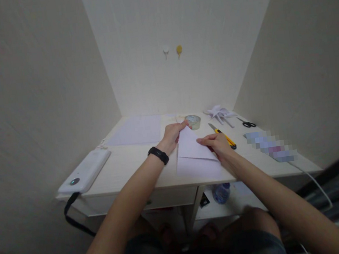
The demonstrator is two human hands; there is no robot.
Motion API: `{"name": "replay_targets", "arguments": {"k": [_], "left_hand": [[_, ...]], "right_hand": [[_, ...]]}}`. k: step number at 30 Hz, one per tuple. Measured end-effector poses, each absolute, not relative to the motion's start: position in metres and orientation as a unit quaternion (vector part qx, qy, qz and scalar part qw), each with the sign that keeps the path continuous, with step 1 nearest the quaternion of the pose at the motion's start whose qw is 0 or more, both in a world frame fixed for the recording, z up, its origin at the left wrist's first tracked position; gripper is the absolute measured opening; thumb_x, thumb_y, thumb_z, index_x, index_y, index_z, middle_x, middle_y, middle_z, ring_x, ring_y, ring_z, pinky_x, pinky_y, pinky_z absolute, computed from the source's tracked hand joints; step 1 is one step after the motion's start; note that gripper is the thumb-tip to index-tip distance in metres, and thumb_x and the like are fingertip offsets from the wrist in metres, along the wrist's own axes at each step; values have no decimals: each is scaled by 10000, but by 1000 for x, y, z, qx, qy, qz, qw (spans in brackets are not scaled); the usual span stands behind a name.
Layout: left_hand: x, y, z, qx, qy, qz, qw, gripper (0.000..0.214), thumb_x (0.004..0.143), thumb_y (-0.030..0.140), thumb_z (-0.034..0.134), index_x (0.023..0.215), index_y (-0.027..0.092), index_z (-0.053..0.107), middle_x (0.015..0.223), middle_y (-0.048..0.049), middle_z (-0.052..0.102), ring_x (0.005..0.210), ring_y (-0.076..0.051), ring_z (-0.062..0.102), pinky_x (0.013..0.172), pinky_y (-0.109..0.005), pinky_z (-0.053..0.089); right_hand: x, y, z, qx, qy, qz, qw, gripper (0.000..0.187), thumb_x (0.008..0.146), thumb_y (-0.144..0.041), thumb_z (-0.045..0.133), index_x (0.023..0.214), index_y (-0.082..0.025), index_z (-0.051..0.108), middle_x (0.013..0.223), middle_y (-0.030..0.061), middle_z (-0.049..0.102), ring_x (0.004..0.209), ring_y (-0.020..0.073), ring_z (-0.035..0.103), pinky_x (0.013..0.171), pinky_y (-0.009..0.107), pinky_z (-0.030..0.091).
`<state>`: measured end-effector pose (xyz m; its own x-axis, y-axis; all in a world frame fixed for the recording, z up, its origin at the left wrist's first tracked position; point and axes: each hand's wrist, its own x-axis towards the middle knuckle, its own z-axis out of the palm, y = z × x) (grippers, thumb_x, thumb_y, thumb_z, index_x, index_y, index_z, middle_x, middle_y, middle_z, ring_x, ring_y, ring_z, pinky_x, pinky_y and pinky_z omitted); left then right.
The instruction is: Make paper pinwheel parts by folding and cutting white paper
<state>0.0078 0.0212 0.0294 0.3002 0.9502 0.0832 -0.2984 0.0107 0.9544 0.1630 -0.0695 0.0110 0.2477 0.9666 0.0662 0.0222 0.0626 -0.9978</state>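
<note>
A white sheet of paper (pixel 196 156) lies on the small white desk (pixel 131 168), partly folded into a triangular flap. My left hand (pixel 173 135), with a black band at the wrist, pinches the flap's upper left edge near its tip. My right hand (pixel 216 144) presses flat on the flap's right edge with fingers extended. A yellow utility knife (pixel 224 136) lies just behind my right hand.
Another white sheet (pixel 135 130) lies at the back left. A tape roll (pixel 192 121), a folded paper shape (pixel 219 113) and black scissors (pixel 247 123) are at the back. A white power bank (pixel 84 171) sits at the left edge. A bottle (pixel 221 192) stands under the desk.
</note>
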Motion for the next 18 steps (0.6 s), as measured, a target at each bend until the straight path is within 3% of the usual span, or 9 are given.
{"name": "replay_targets", "arguments": {"k": [4, 18], "left_hand": [[7, 22, 24, 511, 347, 474, 627, 264, 732, 272, 822, 605, 110, 655, 550, -32, 611, 424, -86, 482, 454, -239, 328], [2, 27, 28, 466, 352, 521, 622, 278, 723, 270, 827, 608, 126, 619, 587, -30, 630, 460, -120, 553, 496, -257, 413]], "right_hand": [[164, -70, 10, -555, -430, 427, 570, 347, 435, -402, 882, 574, -144, 696, 499, 11, 598, 453, 119, 446, 452, 269, 298], [172, -75, -7, -504, -414, 469, 596, 204, 460, -258, 864, 544, -139, 722, 552, 42, 657, 517, 137, 537, 513, 279, 401]]}}
